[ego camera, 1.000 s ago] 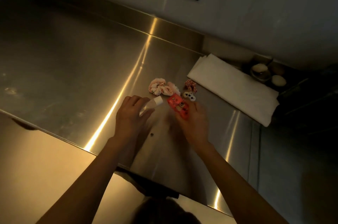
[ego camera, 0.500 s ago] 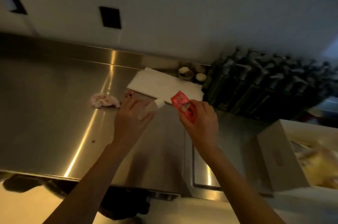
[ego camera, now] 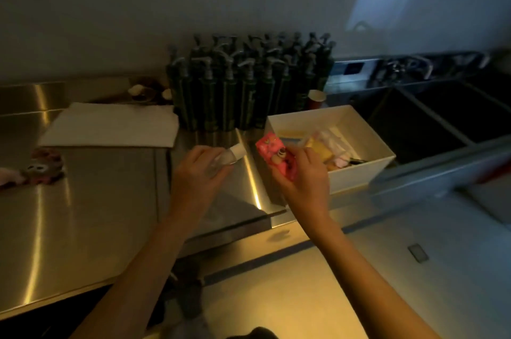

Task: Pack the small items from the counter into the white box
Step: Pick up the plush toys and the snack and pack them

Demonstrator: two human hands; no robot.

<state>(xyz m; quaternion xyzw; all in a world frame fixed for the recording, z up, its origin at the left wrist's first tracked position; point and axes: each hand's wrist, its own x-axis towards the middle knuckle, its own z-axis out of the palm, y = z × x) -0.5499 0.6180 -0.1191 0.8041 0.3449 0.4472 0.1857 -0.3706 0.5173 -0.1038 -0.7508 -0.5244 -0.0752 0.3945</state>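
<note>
Transport step: left hand [ego camera: 199, 172] grips clear bottle [ego camera: 225, 157], right hand [ego camera: 302, 177] pinches pink packet [ego camera: 276, 154] at frame centre. Next, probably: carry both right over the white box [ego camera: 365, 170] rim and release.

Head-height, forward-down over counter [ego camera: 83, 214]

Glossy brushed-metal counter [ego camera: 83, 200]; clear plastic bottle [ego camera: 224, 157]; matt white box [ego camera: 356, 172].

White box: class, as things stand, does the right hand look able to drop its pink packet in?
Probably yes. The right hand holds the pink packet at the near left corner of the white box, which is open-topped with nothing above it, though already partly filled.
</note>
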